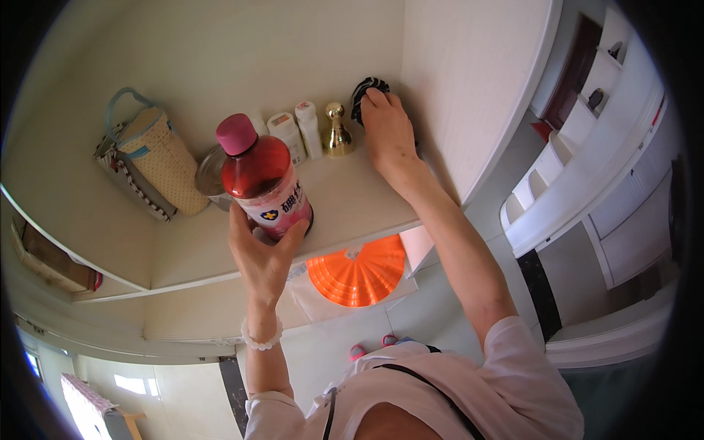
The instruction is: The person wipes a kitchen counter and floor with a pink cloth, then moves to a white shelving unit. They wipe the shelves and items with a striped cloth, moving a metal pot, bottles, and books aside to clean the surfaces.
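My left hand (267,247) holds a bottle of red liquid (261,176) with a pink screw cap near its base, at the shelf's front. The bottle is tilted in view and bears a printed label. In the shelf's right rear corner, my right hand (388,126) has its fingers over a black-and-white patterned bundle (360,99); the thumb and part of the bundle are hidden. Just left of that hand stands a shiny gold bell-shaped ornament (336,132). White plastic bottles (287,135) stand beside it, and a clear round container (212,173) is partly behind the red bottle.
A beige dotted cylindrical bag (162,159) with a blue handle leans beside a grey pouch (143,184) at the left. The shelf board (363,190) meets a side panel (467,82) on the right. Below lies an orange fan-shaped plastic item (360,272). A box (52,256) sits in the left compartment.
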Demonstrator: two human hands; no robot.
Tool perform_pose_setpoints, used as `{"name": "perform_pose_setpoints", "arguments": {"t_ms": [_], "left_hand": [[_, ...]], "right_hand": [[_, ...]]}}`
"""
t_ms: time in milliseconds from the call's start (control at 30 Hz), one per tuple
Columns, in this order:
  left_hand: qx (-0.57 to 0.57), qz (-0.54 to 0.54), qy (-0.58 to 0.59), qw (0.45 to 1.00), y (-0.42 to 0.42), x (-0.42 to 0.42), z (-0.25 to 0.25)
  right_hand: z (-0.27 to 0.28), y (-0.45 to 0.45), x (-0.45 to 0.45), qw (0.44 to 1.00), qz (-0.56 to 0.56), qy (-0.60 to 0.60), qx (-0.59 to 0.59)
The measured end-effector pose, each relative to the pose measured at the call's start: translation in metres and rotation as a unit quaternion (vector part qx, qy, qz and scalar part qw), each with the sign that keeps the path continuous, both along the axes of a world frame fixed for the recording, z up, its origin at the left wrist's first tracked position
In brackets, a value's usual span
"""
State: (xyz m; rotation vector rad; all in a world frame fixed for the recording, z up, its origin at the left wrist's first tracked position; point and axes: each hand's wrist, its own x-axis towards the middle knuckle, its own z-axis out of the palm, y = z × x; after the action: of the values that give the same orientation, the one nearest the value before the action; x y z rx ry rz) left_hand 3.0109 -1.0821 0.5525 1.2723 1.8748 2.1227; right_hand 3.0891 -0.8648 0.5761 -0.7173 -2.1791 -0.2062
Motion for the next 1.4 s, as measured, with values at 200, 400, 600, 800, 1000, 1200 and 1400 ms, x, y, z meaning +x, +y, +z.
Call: {"name": "perform_pose_setpoints", "arguments": {"t_ms": [200, 400, 600, 800, 1000, 1200, 1400], "left_hand": [[0.017, -0.030, -0.023, 0.999, -0.001, 0.000, -0.005], [0.011, -0.040, -0.005, 0.999, -0.004, -0.005, -0.008], [-0.005, -0.041, -0.013, 0.999, -0.007, -0.007, -0.008], [0.003, -0.061, -0.041, 0.997, -0.012, -0.004, -0.005], [0.009, -0.044, -0.036, 0.998, -0.009, -0.003, -0.007], [0.015, -0.046, -0.044, 0.998, -0.008, -0.003, -0.009], [-0.028, -0.021, -0.040, 0.999, -0.008, -0.001, 0.000]], "right_hand": [[-0.001, 0.007, -0.009, 0.987, -0.066, -0.111, -0.098], [-0.011, 0.004, 0.003, 0.967, -0.088, -0.226, -0.073], [-0.006, 0.003, -0.008, 0.948, -0.110, -0.292, -0.066], [-0.004, -0.046, 0.038, 0.941, -0.093, -0.325, -0.029], [-0.025, -0.091, 0.095, 0.974, -0.108, -0.189, 0.070], [-0.023, -0.088, 0.118, 0.991, 0.043, -0.120, -0.040], [-0.037, -0.091, 0.146, 0.885, 0.297, 0.191, -0.305]]}}
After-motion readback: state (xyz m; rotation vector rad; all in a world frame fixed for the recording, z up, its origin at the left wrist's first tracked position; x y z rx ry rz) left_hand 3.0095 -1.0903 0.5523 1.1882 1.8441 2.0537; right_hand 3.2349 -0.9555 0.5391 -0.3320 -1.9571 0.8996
